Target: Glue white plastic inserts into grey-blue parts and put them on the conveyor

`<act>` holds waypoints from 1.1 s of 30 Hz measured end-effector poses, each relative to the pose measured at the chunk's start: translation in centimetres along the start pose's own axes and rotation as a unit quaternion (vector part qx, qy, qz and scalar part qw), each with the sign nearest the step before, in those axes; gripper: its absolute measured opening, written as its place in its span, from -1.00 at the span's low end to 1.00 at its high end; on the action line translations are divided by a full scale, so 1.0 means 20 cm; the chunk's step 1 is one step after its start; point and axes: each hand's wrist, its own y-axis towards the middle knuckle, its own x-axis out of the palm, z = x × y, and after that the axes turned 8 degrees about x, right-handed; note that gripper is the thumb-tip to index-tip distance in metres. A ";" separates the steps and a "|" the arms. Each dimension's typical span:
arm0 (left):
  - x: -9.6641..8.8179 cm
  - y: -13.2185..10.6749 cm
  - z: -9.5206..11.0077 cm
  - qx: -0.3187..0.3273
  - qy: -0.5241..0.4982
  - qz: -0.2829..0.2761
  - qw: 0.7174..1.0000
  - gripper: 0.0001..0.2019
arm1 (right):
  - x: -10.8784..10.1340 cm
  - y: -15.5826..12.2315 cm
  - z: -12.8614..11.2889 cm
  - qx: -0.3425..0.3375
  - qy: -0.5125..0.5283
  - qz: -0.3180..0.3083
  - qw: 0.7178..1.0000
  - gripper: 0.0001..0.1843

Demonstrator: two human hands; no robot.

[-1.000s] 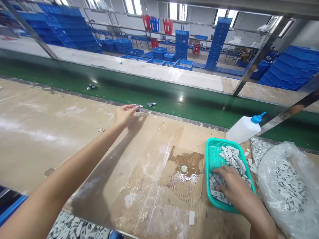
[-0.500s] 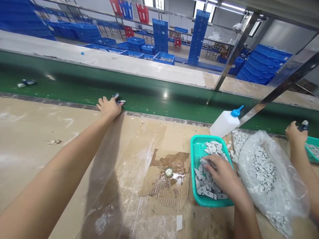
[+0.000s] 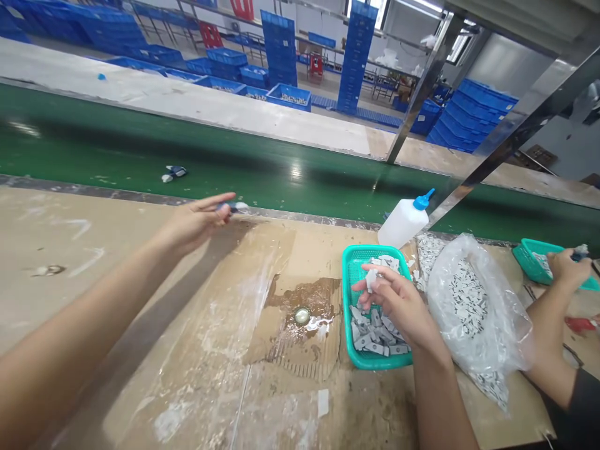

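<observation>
Left hand (image 3: 197,224) pinches a small dark part (image 3: 229,206) near the counter's edge (image 3: 140,197); right hand (image 3: 392,306) holds a grey-white chip (image 3: 371,281) above a teal plastic basket (image 3: 350,281). A slack pinch risks dropping the part onto the green conveyor belt (image 3: 140,144).

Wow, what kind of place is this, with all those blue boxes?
It looks like a factory. A long green conveyor belt runs beside the workbench, tall stacks of blue crates fill the room behind, and a teal basket holds many small matching pieces.
</observation>
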 end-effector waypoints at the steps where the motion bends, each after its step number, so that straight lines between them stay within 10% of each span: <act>1: 0.02 -0.08 -0.02 -0.028 -0.024 -0.026 0.999 -0.62 | 0.01 0.00 0.01 0.004 0.013 -0.011 1.000 -0.69; 11: 0.13 -0.65 -0.21 -0.137 -0.166 -0.211 0.953 -0.67 | 0.21 -0.01 0.08 -0.006 -0.053 -0.070 0.996 -0.60; 21: 0.10 -0.68 -0.32 -0.088 -0.197 -0.219 0.952 -0.58 | 0.33 -0.03 0.21 -0.176 -0.396 0.031 0.901 -0.70; 33: 0.08 -0.65 -0.32 -0.084 -0.250 -0.211 0.941 -0.67 | 0.36 -0.05 0.19 -0.228 -0.543 0.018 0.808 -0.79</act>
